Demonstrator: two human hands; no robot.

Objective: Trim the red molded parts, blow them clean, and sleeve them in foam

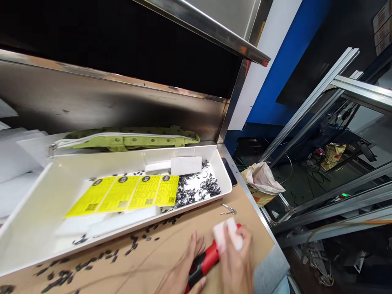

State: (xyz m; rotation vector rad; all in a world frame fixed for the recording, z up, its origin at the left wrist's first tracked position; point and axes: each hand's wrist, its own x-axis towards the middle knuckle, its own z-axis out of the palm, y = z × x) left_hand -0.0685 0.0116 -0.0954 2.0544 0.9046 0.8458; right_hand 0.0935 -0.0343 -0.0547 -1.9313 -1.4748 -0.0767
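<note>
My left hand (183, 271) sits at the bottom edge on the brown cardboard bench top (147, 261), its fingers wrapped round a red and black tool handle (204, 261). My right hand (237, 265), in a grey sleeve, is closed on a small white block (228, 236) held against the tool's red end. Both hands are slightly blurred. Just beyond them lies a long white tray (36, 204) with a row of yellow labels (128, 196), white foam pieces (185, 165) and a heap of small black parts (199, 188).
Small black parts (92, 261) are scattered over the cardboard in front of the tray. A small metal clip (228, 210) lies right of the tray. A green zipped pouch (128, 139) rests behind it against the steel wall. A crumpled bag (263, 181) and aluminium framing (321, 204) stand beyond the bench's right edge.
</note>
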